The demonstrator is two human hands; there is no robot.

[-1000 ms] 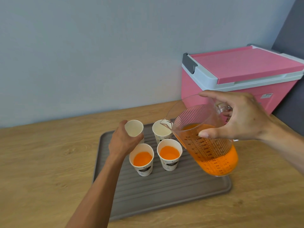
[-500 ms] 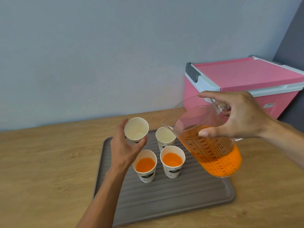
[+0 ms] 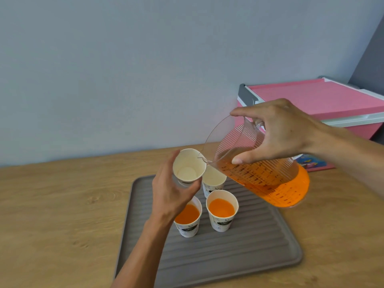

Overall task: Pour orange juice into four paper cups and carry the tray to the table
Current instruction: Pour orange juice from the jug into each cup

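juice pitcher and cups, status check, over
Left hand grip on empty white paper cup, raised and tilted. Right hand tips clear plastic pitcher of orange juice, spout at rim, no flow yet. Nothing in the way.

Pitcher has a printed measuring scale; "1300", "1200" and "1100" read near the spout side, lower marks too blurred. Dark prints on the paper cups and the cooler's sticker are illegible.

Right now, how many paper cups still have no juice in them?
2. One empty cup is held tilted in the left hand at the pitcher's spout; the other stands on the tray behind the two filled cups.
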